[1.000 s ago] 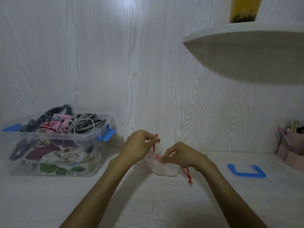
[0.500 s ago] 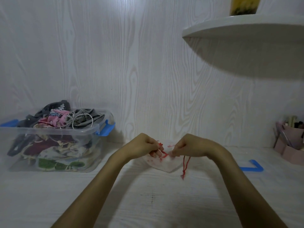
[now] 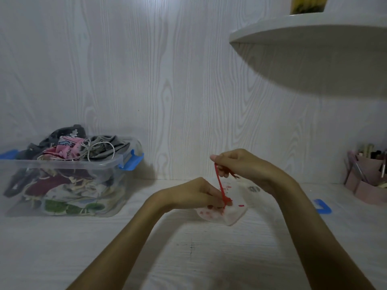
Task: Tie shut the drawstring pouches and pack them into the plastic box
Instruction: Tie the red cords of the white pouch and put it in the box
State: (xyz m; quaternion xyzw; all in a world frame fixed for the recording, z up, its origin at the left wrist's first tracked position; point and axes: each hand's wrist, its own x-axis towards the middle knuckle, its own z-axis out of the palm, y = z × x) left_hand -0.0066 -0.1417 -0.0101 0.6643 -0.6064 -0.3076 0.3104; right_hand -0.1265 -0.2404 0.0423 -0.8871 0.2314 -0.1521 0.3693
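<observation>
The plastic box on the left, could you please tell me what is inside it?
The plastic box is heaped above its rim with fabric pouches, grey, pink and green-printed, with white cords. Its bottom and the pouches' contents are covered.

A white wood-grain wall (image 3: 167, 80) stood at the far side of a white wood-grain table (image 3: 188, 258). High on the right a white rounded shelf (image 3: 303, 36) jutted from the wall, with a yellow item (image 3: 307, 5) standing on it, cut off by the top edge. At the far right of the table stood a pink organizer (image 3: 368, 185) holding pens.
</observation>
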